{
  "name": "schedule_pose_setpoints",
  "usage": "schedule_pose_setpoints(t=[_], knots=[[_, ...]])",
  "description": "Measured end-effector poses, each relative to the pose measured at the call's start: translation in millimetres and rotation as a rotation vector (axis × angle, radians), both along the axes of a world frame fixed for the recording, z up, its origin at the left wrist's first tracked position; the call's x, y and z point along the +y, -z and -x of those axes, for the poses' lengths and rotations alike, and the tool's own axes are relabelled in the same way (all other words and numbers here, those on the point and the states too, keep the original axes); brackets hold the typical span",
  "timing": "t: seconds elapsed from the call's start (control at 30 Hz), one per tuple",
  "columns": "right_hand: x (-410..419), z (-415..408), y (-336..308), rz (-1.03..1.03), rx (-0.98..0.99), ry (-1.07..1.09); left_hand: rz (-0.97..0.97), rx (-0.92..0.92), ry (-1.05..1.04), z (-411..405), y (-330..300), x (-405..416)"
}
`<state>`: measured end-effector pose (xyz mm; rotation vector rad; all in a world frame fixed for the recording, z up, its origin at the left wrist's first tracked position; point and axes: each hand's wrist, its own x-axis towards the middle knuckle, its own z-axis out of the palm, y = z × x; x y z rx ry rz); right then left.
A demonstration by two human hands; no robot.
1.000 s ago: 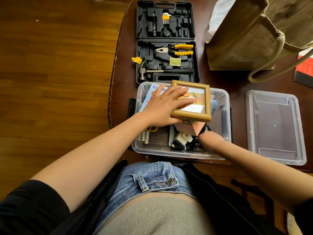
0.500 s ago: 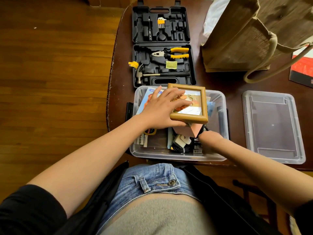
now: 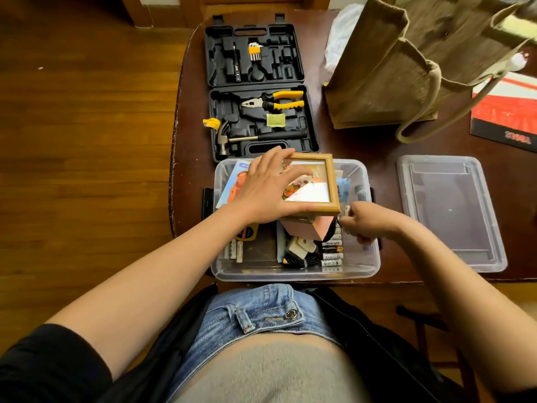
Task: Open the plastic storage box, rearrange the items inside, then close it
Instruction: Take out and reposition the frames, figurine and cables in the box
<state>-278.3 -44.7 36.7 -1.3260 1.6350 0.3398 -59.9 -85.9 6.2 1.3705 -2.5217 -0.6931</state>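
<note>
The clear plastic storage box (image 3: 369,266) stands open at the table's near edge. Its clear lid (image 3: 453,216) lies flat to the right of it. My left hand (image 3: 261,190) grips a wooden picture frame (image 3: 331,181) and holds it above the box's contents. My right hand (image 3: 369,222) is inside the box at the right, fingers curled round a small pale item that I cannot identify. Below the frame lie a pink paper piece (image 3: 308,228), a white charger with black cable (image 3: 299,251), several batteries (image 3: 331,251) and a booklet (image 3: 235,184).
An open black tool case (image 3: 258,91) with pliers, hammer and hex keys lies behind the box. A jute bag (image 3: 412,62) stands at the back right, a red and black book (image 3: 508,112) beyond it. The table edge drops to wooden floor on the left.
My right hand has come up from the box's near right corner to beside the frame, now pinching a small item. My left hand has shifted its hold on the frame, fingers over its far edge.
</note>
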Motion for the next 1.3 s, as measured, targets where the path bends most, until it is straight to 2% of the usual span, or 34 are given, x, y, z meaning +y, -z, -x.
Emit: schedule_pose_setpoints(t=[0.07,0.13,0.2,0.3,0.33,0.43,0.5,0.6,0.73,0.9,1.0,1.13,1.3], knots=[[4,-7,9,0.046,-0.04,0.1,-0.023,-0.067,0.024,-1,0,-1],[8,-13,20,0.18,0.042,0.13,-0.03,-0.106,0.039,-1,1,-2],[12,-19,32,0.368,0.132,0.152,-0.03,-0.108,0.037,-3,0,-3],[17,-28,50,0.491,0.094,0.24,-0.01,-0.074,-0.005,-6,0,-4],[17,-31,56,0.486,0.059,0.313,0.009,-0.052,-0.025,-7,-1,-4],[16,-34,67,0.413,-0.084,0.747,0.054,0.056,-0.118,-8,1,-3],[18,-33,72,0.387,-0.194,0.952,0.048,0.114,-0.204,-8,4,-3],[28,-34,73,0.405,-0.229,0.996,-0.024,0.113,-0.286,-7,7,-6],[30,-29,77,0.389,-0.281,1.013,-0.014,0.029,-0.193,-5,8,-10],[13,-29,87,0.1,-0.418,1.439,-0.028,0.039,-0.206,-4,7,-12],[4,-32,89,0.012,-0.437,1.539,-0.046,0.072,-0.233,-3,6,-13],[-1,-43,87,0.082,-0.409,1.669,-0.03,0.081,-0.25,-2,7,-13],[8,-51,92,0.288,-0.4,1.65,-0.014,0.087,-0.243,-2,7,-12]])
